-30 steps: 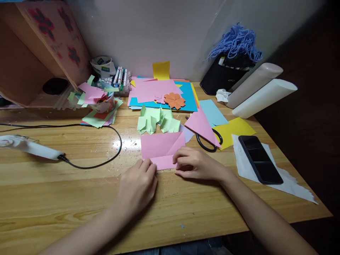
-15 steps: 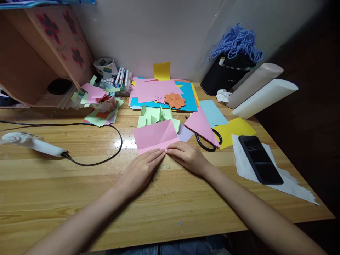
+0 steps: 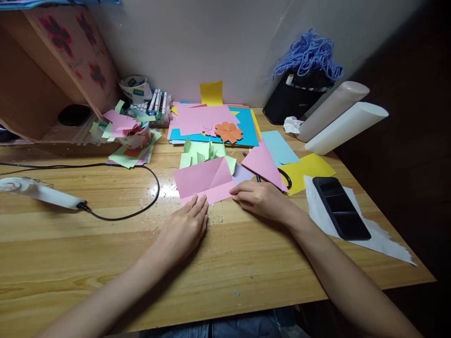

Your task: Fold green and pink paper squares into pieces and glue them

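A pink sheet of paper (image 3: 199,179) lies on the wooden table with a strip along its near edge folded over and a slanting crease at its upper right. My left hand (image 3: 183,224) rests flat on the near edge, fingers stretched out over the fold. At the right end of the folded strip, my right hand (image 3: 259,199) is closed, thumb and fingers pinching the paper's corner. Beyond the sheet stand folded light green papers (image 3: 204,154). A pink paper triangle (image 3: 264,166) covers part of the black-handled scissors (image 3: 289,179) behind my right hand.
Coloured sheets (image 3: 252,129) lie at the back, bearing an orange paper flower (image 3: 229,132). To the right are a phone (image 3: 341,206) on white tissue, yellow paper (image 3: 312,169) and two bottles (image 3: 347,129). At left, a black cable (image 3: 155,202) runs to a white device (image 3: 45,193).
My right hand has slid right along the fold to the paper's right corner. My left hand has moved slightly left and lies flatter. The view has shifted slightly.
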A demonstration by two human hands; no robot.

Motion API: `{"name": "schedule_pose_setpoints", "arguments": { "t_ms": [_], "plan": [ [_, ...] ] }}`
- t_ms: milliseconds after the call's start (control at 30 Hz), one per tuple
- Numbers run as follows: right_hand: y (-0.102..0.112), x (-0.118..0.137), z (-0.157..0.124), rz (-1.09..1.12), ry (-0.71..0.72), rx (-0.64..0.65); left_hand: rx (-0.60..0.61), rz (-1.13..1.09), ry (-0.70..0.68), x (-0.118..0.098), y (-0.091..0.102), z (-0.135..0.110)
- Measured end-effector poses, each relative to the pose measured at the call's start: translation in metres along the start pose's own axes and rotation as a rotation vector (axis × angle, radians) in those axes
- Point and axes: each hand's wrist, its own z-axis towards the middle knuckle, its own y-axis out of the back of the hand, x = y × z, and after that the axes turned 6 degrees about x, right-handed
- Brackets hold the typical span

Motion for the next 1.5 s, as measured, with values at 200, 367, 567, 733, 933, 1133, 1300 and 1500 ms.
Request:
{"name": "schedule_pose_setpoints", "arguments": {
  "t_ms": [200,367,567,733,933,1133,1300,1500],
  "plan": [
    [0.005,-0.005,-0.005,0.065,-0.08,0.016,0.004,0.143,0.16,-0.01,0.001,-0.008],
    [0.002,-0.007,-0.007,0.145,-0.081,-0.011,-0.029,0.235,0.173,-0.007,0.006,-0.01],
    [0.003,-0.009,-0.009,0.17,-0.088,-0.026,0.016,0.131,0.165,0.004,0.017,-0.01],
    [0.0,-0.019,-0.014,0.152,-0.104,-0.083,0.034,0.031,0.19,0.012,0.021,-0.009],
    [-0.004,-0.017,-0.012,0.151,-0.098,-0.115,-0.016,-0.102,0.184,0.028,0.021,-0.004],
    [-0.005,-0.011,-0.01,0.16,-0.264,-0.142,-0.104,0.001,0.046,0.033,0.016,0.0],
    [-0.001,-0.012,-0.009,0.231,-0.292,-0.258,-0.392,-0.178,0.022,0.032,0.025,-0.005],
    [0.002,0.001,-0.008,0.712,-0.213,-0.432,-0.392,-0.672,0.139,0.021,0.035,-0.011]
  ]
}}
